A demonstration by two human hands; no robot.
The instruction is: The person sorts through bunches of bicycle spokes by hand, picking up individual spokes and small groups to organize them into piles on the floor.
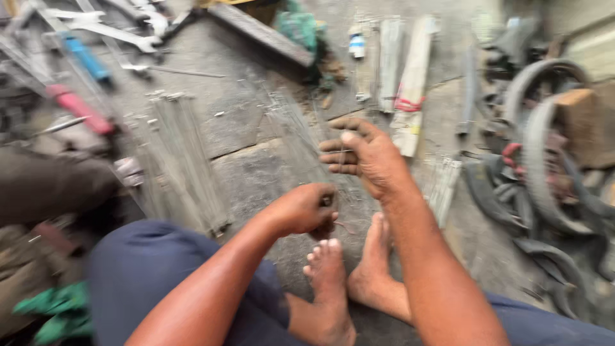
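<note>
Though blurred by motion, thin wire spokes visible fanned between both hands over the stone floor. Left hand fisted around the lower ends; right hand curled, fingers pinching near the upper ends. Likely light, stiff but springy, slippery when bundled (best gripped near an end, as here). Count in hand: cannot tell, several. One more loose bundle of spokes lying left. Two bare feet below. Tyres piled right, at least two.

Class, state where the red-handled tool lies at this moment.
In the head view, the red-handled tool lies on the stone floor at upper left, just below the blue-handled tool and left of the bundle of thin metal rods.
</note>
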